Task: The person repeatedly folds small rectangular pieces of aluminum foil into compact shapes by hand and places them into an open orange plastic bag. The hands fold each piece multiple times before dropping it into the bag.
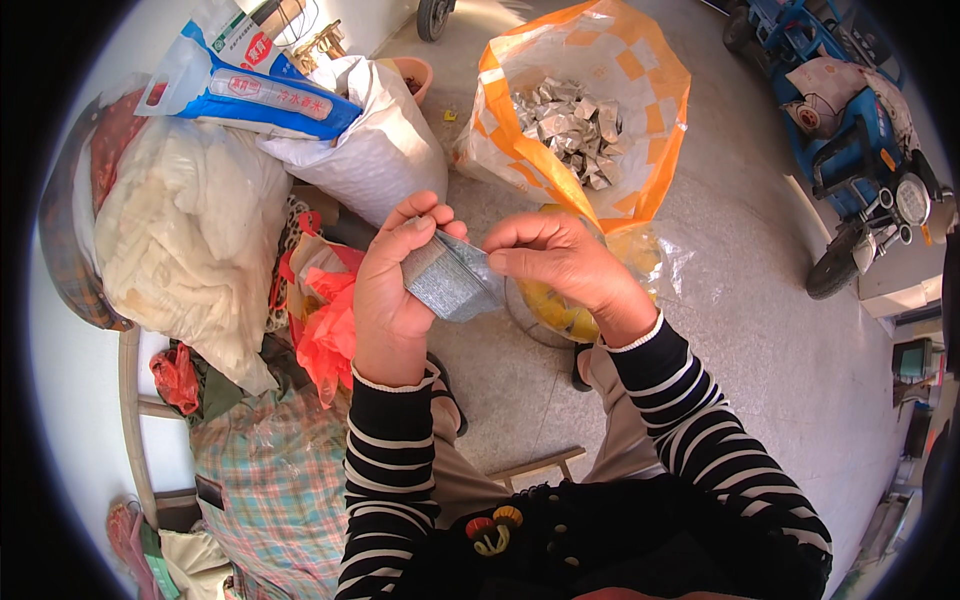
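A folded piece of silver-grey foil paper [455,280] lies across the palm of my left hand [400,265]. The left thumb rests on its upper edge, with the fingers behind it. My right hand [560,262] pinches the right end of the piece between thumb and bent fingers. Beyond my hands stands an open orange-and-white plastic bag [648,170]. Inside it is a heap of small folded silver paper pieces [575,125]. Partly hidden under my right hand is something yellow [560,312] with clear plastic about it.
Left of my hands are red plastic bags [328,335], a full white sack [375,135] with a blue-and-white bag [265,95] on top, and a bundle in pale cloth [190,215]. A plaid cloth [275,470] lies nearer. At the right stands a blue motor vehicle [850,150].
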### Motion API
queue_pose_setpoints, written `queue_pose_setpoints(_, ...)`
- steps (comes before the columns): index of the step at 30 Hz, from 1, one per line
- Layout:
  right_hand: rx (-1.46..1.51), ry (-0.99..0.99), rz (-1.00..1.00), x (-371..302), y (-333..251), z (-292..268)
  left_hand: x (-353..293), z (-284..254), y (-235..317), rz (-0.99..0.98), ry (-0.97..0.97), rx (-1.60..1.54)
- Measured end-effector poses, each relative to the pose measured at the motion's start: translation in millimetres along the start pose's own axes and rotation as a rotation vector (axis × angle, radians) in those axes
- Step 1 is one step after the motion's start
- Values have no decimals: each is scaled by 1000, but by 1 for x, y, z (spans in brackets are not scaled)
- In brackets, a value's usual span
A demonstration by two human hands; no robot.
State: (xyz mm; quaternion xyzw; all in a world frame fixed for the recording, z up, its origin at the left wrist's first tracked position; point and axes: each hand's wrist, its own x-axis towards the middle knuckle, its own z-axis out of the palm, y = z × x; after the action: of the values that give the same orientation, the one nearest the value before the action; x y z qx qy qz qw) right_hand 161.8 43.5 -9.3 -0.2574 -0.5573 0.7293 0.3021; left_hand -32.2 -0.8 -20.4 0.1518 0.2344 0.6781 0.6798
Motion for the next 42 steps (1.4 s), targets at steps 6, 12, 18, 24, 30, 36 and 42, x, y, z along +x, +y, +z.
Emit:
queue_pose_setpoints(6,-667,385,-596,9,11,-2,4,0,4,130,150,258)
queue_pose_setpoints(12,-1147,486,-1031,10,11,8,-3,5,-11,66,19,459)
queue_pose_setpoints(18,-681,402,-679,4,6,4,-6,11,-3,64,92,647)
queue_pose_setpoints(24,72,118,-49,4,7,-9,-11,11,0,-20,-9,691)
queue_pose_setpoints(30,208,61,19,5,11,-11,-10,10,-1,-16,-51,705)
queue_pose_setpoints(36,312,-23,80,4,11,-15,-12,10,0,-48,-79,670)
queue_pose_setpoints(42,405,-30,104,2,6,-9,-13,9,-1,-58,-96,588)
